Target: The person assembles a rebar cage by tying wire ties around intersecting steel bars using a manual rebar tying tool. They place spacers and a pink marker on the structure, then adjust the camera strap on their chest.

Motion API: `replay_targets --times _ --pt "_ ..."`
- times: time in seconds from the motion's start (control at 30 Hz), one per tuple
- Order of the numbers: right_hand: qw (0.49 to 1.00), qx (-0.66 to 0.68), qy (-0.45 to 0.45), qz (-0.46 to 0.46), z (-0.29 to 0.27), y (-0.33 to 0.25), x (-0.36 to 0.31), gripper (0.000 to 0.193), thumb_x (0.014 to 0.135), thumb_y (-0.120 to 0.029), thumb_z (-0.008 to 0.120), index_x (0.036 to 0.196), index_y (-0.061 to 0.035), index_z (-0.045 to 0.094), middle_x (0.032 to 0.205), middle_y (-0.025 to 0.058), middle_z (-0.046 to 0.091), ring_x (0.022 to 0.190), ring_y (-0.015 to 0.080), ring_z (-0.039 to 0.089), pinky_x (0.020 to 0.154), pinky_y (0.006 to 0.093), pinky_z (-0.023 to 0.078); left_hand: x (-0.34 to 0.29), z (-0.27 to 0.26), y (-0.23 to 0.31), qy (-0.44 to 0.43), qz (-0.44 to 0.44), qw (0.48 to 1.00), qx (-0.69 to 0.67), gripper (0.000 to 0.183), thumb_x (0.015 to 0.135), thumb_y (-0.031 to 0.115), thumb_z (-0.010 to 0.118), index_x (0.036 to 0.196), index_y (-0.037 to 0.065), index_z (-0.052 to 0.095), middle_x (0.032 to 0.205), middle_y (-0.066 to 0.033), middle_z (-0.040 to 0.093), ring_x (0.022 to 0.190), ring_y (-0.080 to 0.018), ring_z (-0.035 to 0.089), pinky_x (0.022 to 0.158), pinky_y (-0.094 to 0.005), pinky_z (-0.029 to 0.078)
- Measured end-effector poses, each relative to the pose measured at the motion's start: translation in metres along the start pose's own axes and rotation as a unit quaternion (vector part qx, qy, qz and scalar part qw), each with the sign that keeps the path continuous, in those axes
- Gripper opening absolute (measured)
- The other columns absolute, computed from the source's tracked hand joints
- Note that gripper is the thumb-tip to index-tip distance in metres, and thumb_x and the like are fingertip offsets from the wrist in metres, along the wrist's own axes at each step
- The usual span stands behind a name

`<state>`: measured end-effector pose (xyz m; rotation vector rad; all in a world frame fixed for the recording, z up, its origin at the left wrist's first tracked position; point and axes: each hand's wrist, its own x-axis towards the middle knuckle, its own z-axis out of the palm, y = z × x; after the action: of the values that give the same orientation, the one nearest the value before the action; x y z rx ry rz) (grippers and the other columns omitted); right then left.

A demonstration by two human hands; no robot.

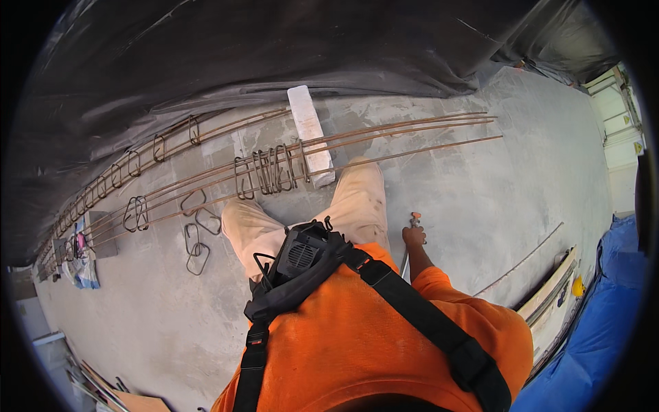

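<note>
My right hand [414, 237] is low over the floor beside my right leg, its fingers closed round a small tool with an orange end [415, 216]. The grip covers most of the tool, so its exact kind is unclear. My left hand does not show. In front of my knees run long rusty steel bars [412, 123], crossing over a white block [310, 127]. Several bent wire stirrups [274, 169] hang bunched on these bars just left of the block.
Loose stirrups [195, 248] lie on the concrete floor [480, 185] at left. Behind, a second bar cage [134, 163] runs along black sheeting [274, 48]. At right are a thin rod [519, 257], boards [549, 288] and a blue tarp [604, 309].
</note>
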<state>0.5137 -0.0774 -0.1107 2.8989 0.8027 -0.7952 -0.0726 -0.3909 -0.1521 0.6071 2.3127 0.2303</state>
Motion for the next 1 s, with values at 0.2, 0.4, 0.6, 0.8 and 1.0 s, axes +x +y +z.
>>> replay_targets --times 0.2,0.4,0.6,0.8,1.0 --pt "0.981 -0.064 -0.126 0.134 0.034 0.100 0.019 0.062 0.085 -0.026 0.062 0.140 -0.0037 0.042 0.147 0.0230 0.043 0.135 0.0404 0.046 0.111 0.0506 0.041 -0.018 -0.007 -0.020 -0.048 -0.040 0.992 -0.110 0.035 0.090 0.024 0.073 0.115 0.000 0.067 0.122 -0.0226 0.061 0.103 -0.0356 0.069 0.089 -0.0434 0.056" --pt "0.978 -0.097 -0.102 -0.156 0.009 0.073 -0.010 0.051 0.088 -0.031 0.066 0.128 -0.0029 0.052 0.122 0.0237 0.066 0.117 0.0455 0.063 0.102 0.0558 0.049 -0.030 -0.023 -0.047 0.017 -0.015 0.969 -0.246 0.034 0.093 0.026 0.069 0.109 -0.003 0.070 0.107 -0.0209 0.072 0.097 -0.0328 0.071 0.087 -0.0418 0.057" --pt "0.906 0.071 -0.104 -0.403 0.022 0.048 0.044 0.050 0.090 -0.044 0.064 0.120 -0.0033 0.057 0.119 0.0236 0.065 0.105 0.0458 0.067 0.086 0.0563 0.054 -0.077 0.012 -0.061 -0.005 -0.070 0.972 -0.224 0.034 0.095 0.027 0.066 0.111 -0.003 0.070 0.106 -0.0182 0.074 0.096 -0.0301 0.071 0.087 -0.0399 0.056" --pt "0.857 -0.195 -0.067 -0.472 -0.030 -0.091 0.045 0.037 0.092 -0.028 0.062 0.120 -0.0044 0.065 0.115 0.0203 0.069 0.105 0.0427 0.068 0.086 0.0533 0.056 -0.110 0.046 -0.031 -0.030 -0.116 0.971 -0.209 0.031 0.096 0.024 0.063 0.113 -0.001 0.068 0.109 -0.0148 0.073 0.098 -0.0260 0.069 0.087 -0.0375 0.055" --pt "0.807 -0.225 -0.065 -0.542 -0.166 -0.273 -0.107 0.029 0.096 -0.020 0.061 0.117 -0.0018 0.067 0.122 0.0227 0.066 0.110 0.0442 0.065 0.090 0.0522 0.054 -0.176 0.057 -0.019 -0.012 -0.172 0.956 -0.236 0.028 0.098 0.021 0.061 0.116 0.001 0.067 0.111 -0.0113 0.071 0.100 -0.0220 0.066 0.087 -0.0351 0.054"
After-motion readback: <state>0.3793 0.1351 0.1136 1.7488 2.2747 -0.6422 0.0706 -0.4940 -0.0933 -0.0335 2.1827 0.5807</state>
